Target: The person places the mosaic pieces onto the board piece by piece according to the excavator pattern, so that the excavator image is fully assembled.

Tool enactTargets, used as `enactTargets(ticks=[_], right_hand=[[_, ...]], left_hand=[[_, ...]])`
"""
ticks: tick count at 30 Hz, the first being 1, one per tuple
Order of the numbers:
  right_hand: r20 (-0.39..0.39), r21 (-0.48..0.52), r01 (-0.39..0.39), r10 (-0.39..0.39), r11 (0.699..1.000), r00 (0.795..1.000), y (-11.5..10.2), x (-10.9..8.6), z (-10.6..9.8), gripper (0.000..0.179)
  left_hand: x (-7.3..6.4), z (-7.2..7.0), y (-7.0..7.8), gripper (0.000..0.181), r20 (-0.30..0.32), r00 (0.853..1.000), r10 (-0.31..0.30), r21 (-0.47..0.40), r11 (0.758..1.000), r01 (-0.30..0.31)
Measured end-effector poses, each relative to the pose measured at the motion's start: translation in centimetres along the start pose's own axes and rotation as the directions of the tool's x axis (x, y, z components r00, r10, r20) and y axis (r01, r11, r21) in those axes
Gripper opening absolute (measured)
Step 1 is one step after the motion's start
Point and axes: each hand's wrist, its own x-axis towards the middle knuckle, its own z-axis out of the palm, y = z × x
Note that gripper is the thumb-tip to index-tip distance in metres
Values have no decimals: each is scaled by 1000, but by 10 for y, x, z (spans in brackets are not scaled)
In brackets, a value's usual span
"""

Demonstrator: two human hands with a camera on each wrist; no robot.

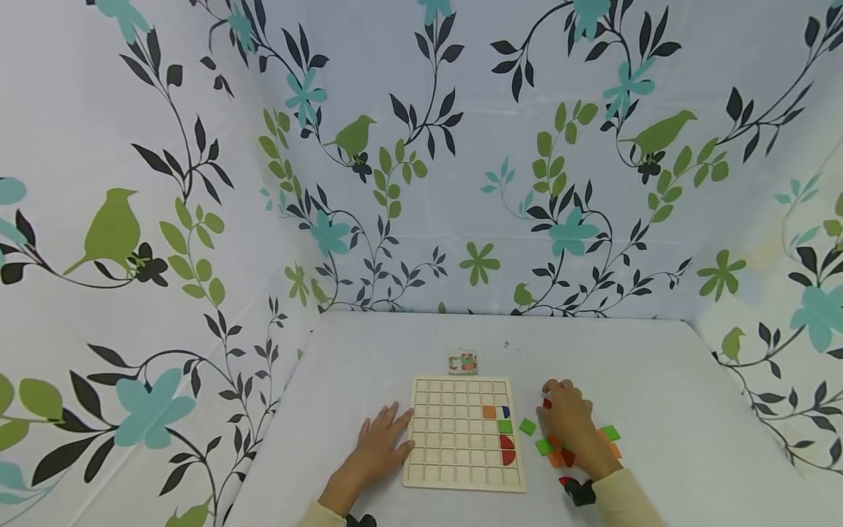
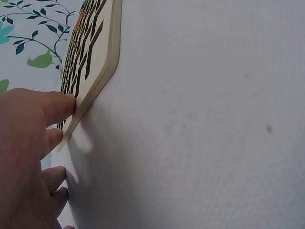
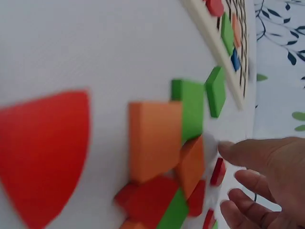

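A wooden grid board [image 1: 454,439] lies on the table, a few of its right-hand cells filled with an orange square [image 1: 489,412], a blue piece [image 1: 506,412], a green square [image 1: 504,426] and red rounded pieces [image 1: 507,449]. My left hand [image 1: 380,446] rests at the board's left edge, thumb and a fingertip touching it, fingers spread. To the right of the board, my right hand [image 1: 568,416] reaches over loose coloured tiles, its fingers slightly bent and apart. A small red tile [image 3: 218,171] shows near its thumb and fingertips. Part of the pile is hidden under this hand.
Behind the board lies a small card with a coloured pattern [image 1: 463,361]. A loose green tile [image 1: 527,427] sits between board and pile; orange tiles [image 3: 157,140] and a large red piece [image 3: 45,152] lie nearer the wrist. Patterned cloth [image 1: 461,183] hangs around the white table.
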Motion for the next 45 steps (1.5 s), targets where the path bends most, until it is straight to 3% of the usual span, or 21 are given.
enactTargets(ticks=[6, 18, 27, 32, 45], right_hand=[[15, -19, -14, 14, 1000, 1000, 17, 1, -1, 31], [-61, 147, 95, -87, 985, 994, 20, 10, 14, 22], [-17, 146, -2, 4, 989, 1000, 1, 26, 25, 28], [6, 125, -16, 15, 992, 1000, -8, 30, 29, 29], [24, 151, 108, -113, 983, 993, -45, 32, 30, 24]], left_hand=[[-1, -1, -1, 62, -3, 1000, 1, -11, 1000, -1], [1, 4, -7, 63, 4, 1000, 6, -15, 1000, -6], [1, 5, -6, 63, 5, 1000, 10, -16, 1000, -10], [1, 4, -4, 62, -1, 1000, 19, -14, 1000, -19], [1, 2, -3, 62, 4, 1000, 6, -15, 1000, -6]])
